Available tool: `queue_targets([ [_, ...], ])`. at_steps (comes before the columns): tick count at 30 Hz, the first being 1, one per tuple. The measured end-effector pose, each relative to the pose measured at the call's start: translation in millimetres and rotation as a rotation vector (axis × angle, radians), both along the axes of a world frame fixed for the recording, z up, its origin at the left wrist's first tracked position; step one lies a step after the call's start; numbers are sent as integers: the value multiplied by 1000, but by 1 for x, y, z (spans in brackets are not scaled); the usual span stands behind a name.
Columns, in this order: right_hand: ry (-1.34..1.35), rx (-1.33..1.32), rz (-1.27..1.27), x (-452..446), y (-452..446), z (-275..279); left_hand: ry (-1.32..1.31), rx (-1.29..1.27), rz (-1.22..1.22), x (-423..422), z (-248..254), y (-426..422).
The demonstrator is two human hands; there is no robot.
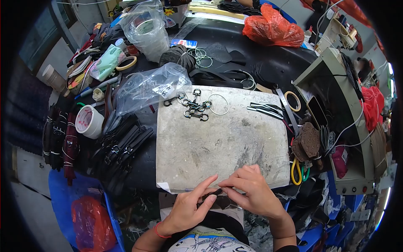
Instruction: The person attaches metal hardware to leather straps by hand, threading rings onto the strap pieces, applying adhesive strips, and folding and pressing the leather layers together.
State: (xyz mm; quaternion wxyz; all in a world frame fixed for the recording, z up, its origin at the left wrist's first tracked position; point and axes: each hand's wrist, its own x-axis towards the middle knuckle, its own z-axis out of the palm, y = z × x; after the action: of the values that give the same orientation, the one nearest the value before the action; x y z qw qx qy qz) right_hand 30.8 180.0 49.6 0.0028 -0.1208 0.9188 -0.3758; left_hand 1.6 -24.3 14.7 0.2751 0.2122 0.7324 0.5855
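Note:
My left hand (189, 210) is closed on a black strap (217, 192), whose dark end shows between thumb and fingers at the board's front edge. Just to its right, my right hand (253, 194) pinches with fingertips close to that strap end; what lies in the pinch is too small to make out. Both hands are over the near edge of a worn, pale work board (218, 143). Several metal snap hooks (196, 110) lie in a cluster at the board's far left, beside a pale ring (219, 104). Thin dark strips (266, 110) rest at its far right.
Left of the board are a pile of black straps with buckles (121, 149), a white tub (89, 122) and a clear plastic bag (147, 90). To the right are yellow-handled scissors (296, 172), a tape roll (292, 101) and a phone (315, 111). A blue bin (63, 201) stands lower left.

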Motion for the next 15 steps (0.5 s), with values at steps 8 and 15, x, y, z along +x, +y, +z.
queue_targets([
  [8, -18, -25, -13, 1, -1, 1, 5, 60, 34, 3, -2, 1],
  [15, -23, -27, -54, 1, -2, 0, 66, 37, 71, 5, -1, 0],
])
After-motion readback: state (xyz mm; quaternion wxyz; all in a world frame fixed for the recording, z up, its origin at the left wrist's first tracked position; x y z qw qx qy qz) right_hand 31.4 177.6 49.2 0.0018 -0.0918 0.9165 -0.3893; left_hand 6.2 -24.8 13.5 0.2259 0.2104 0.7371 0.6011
